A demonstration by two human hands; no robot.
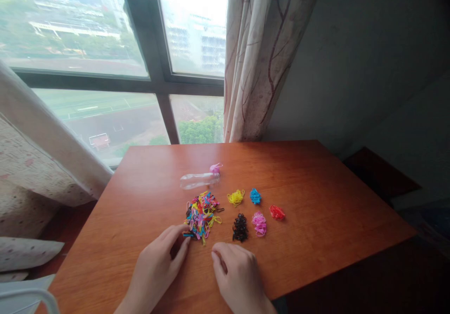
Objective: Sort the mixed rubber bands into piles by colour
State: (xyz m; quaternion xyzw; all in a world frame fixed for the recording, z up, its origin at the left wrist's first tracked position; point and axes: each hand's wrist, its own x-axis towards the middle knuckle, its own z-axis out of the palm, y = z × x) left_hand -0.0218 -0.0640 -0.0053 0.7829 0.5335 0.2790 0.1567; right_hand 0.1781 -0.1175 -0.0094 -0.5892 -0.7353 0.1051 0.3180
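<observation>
A mixed pile of small colored rubber bands (202, 213) lies on the wooden table, with pink, yellow, blue, red and black ones tangled together. My left hand (160, 253) reaches the pile's lower left edge; thumb and index finger are apart, with a few blue and black bands between their tips. Just below and right of the pile, my right hand (237, 269) rests with fingers curled and thumb close to the index finger. Whatever it may hold is hidden. Sorted heaps lie to the right: yellow bands (236, 197), blue bands (255, 196), black bands (240, 228), pink bands (259, 224) and red bands (277, 212).
Behind the pile, a clear plastic bottle (198, 180) lies on its side, a pink piece (215, 168) at its neck end. The table (326, 220) ends at a window (163, 84) with curtains (260, 61). A white curved object (31, 295) is at lower left.
</observation>
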